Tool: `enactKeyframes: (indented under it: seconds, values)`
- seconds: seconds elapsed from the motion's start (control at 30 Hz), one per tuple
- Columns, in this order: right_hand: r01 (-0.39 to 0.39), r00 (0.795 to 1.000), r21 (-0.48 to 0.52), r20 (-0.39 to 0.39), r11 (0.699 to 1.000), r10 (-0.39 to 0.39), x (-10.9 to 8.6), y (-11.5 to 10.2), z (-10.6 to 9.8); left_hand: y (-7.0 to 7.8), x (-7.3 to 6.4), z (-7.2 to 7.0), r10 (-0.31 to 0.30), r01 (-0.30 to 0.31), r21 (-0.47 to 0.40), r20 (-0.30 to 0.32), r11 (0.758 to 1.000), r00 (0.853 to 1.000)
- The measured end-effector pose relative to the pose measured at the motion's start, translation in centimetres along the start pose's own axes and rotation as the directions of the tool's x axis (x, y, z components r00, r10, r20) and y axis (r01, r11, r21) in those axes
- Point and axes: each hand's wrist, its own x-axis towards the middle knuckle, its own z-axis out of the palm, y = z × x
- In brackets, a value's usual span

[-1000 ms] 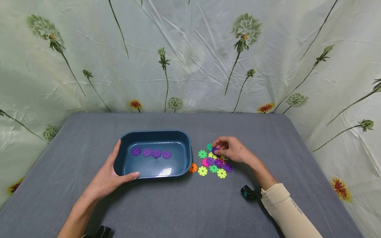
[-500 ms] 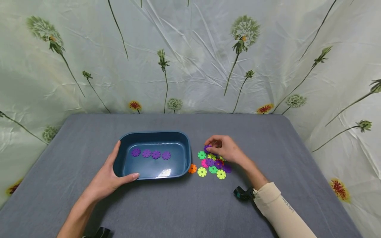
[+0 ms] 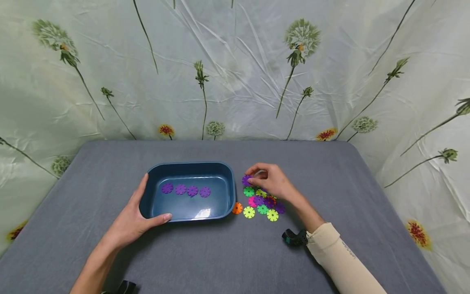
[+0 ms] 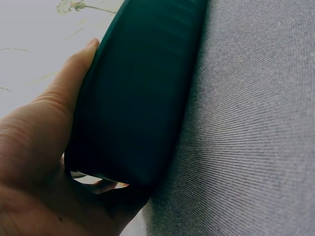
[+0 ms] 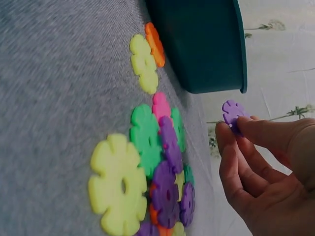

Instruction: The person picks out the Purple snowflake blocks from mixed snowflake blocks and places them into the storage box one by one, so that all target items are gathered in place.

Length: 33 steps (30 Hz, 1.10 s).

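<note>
My left hand (image 3: 132, 216) grips the left end of a dark blue rectangular plastic tub (image 3: 191, 219), thumb over the front rim and fingers along the outer left side. Inside the tub, several purple notched discs (image 3: 180, 189) lie in a row. Between thumb and fingertips my right hand (image 3: 273, 179) pinches another purple disc (image 5: 231, 114), raised above the cloth just right of the tub. Below that hand lies a loose pile of flower-shaped plastic discs in green (image 3: 262, 209), yellow (image 3: 272, 215), pink (image 3: 252, 201) and purple (image 3: 280, 208), some overlapping.
An orange disc (image 3: 237, 208) lies against the tub's right front corner, with a yellow disc (image 3: 249, 212) beside it. Grey cloth (image 3: 220, 261) covers the table. Behind hangs a pale curtain (image 3: 242, 73) printed with dandelions. A dark wrist camera (image 3: 293, 237) sits under the right forearm.
My right hand has lifted the purple disc off the back of the pile and carried it left toward the tub. The left hand keeps its hold on the tub.
</note>
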Motion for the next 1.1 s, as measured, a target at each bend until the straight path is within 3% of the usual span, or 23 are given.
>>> enactKeyframes:
  seconds: [0.4,0.67,1.1]
  values:
    - [-0.007,0.999,0.09,-0.039,0.996,0.011,0.7,-1.2,0.6,-0.1,0.0,-0.1,0.033,-0.033,-0.033,0.001,0.999,0.999]
    - [0.06,0.993,0.011,-0.106,0.998,-0.058,1.1,-1.9,1.1,-0.2,-0.1,-0.2,0.032,-0.032,-0.026,0.008,0.999,0.999]
    - [0.082,0.995,0.083,-0.068,0.993,-0.077,1.7,-3.0,2.1,-0.2,-0.2,-0.2,0.027,-0.027,-0.022,0.016,0.999,0.999]
